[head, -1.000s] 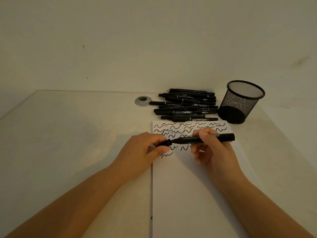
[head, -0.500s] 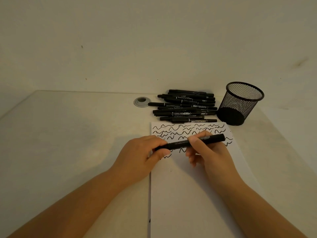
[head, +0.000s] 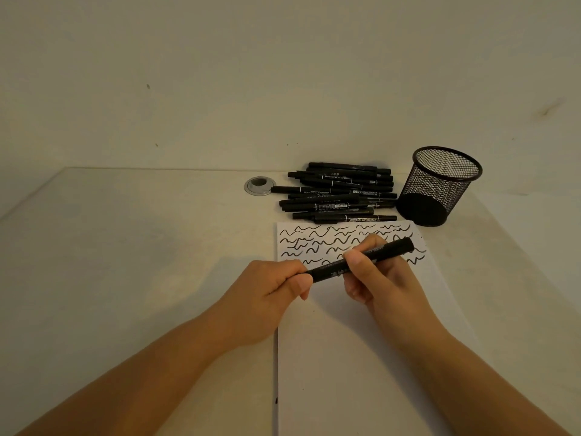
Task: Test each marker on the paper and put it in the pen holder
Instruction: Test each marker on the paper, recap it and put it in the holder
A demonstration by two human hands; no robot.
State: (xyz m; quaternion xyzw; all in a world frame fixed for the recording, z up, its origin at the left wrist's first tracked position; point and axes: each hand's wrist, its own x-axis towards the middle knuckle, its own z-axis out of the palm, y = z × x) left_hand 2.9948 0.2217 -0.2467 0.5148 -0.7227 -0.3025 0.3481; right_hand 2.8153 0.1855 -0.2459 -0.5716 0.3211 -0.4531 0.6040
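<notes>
Head view: both hands hold one marker [head: 361,262] over the paper [head: 361,357], near the middle of the desk [head: 125,262]. The left hand [head: 270,287] curls its fingers round the marker's near-left end, the grip pinching it between thumb and forefinger; whether the cap is fully seated under those fingers cannot be told. The right hand [head: 374,275] wraps the barrel, its grip pressed on it with the thumb on top. The marker slants up to the far right, so the two hands can push or pull along its length, which suits capping it after a test

The marker is a slim, matt black plastic tube with small pale print along its side. The paper is a smooth white sheet; its far part carries rows of wavy black test strokes, the near part is bare, so room for more tests remains

Just beyond the paper's far edge lies a pile [head: 342,193] of like black markers, side by side, within easy reach. Right of the pile stands the holder [head: 440,187], a round black wire-mesh cup with a solid base, upright and open at the top; no marker shows in it. Left of the pile a round grey grommet [head: 259,185] sits in the pale, smooth desk
</notes>
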